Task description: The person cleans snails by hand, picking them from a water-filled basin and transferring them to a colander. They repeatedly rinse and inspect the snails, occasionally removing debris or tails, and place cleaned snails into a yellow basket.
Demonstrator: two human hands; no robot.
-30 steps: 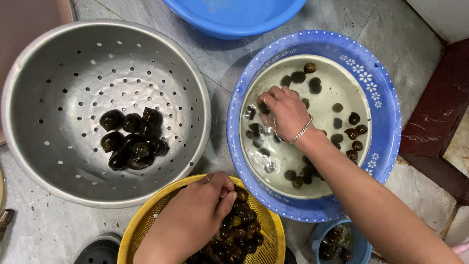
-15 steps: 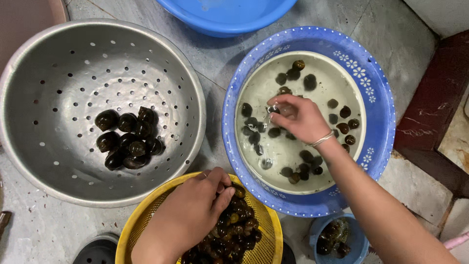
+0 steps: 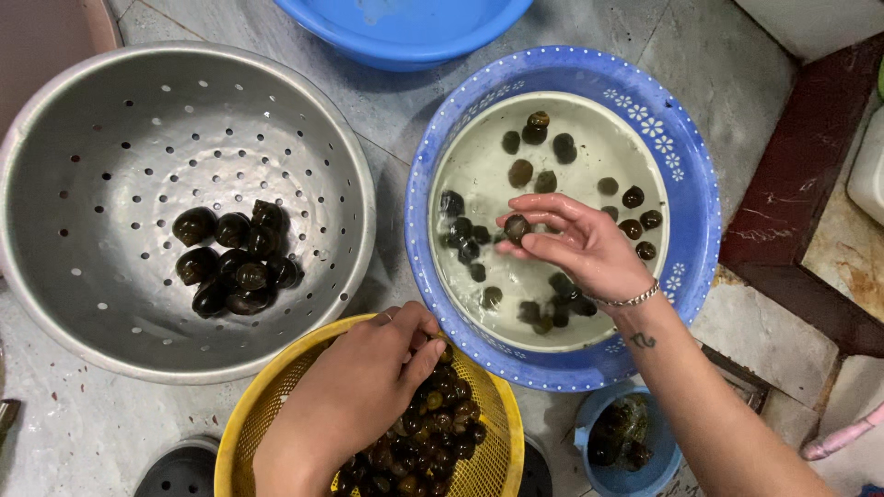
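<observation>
Item one: our right hand (image 3: 575, 248) is hovering over the white basin (image 3: 645, 147), fingers narrowed and pinching one dark snail (image 3: 517, 227) between thumb and fingertips. A bracelet (image 3: 631, 298) is circling the wrist. More snails are lying scattered in the shallow water (image 3: 589, 161) under the hand.

Item two: the white basin is sitting inside a blue patterned basin (image 3: 686, 184), whose rim is showing all around it.

Item three: our left hand (image 3: 354, 391) is reaching into the yellow sieve (image 3: 267, 405) at the bottom edge, fingers curled down among a heap of snails (image 3: 433, 437). We cannot tell whether it is gripping one, since the fingertips are buried in the heap.

Item four: a metal colander (image 3: 110, 120) is standing to the left, holding a small cluster of washed snails (image 3: 235, 262) near its centre. Its rim is lying just beside the yellow sieve and the blue patterned basin.

Item five: a plain blue tub (image 3: 405, 28) is showing partly at the top edge.

Item six: a small blue cup (image 3: 589, 433) with dark contents is sitting at the lower right, partly behind our right forearm.

All are resting on a grey tiled floor (image 3: 387, 110).
</observation>
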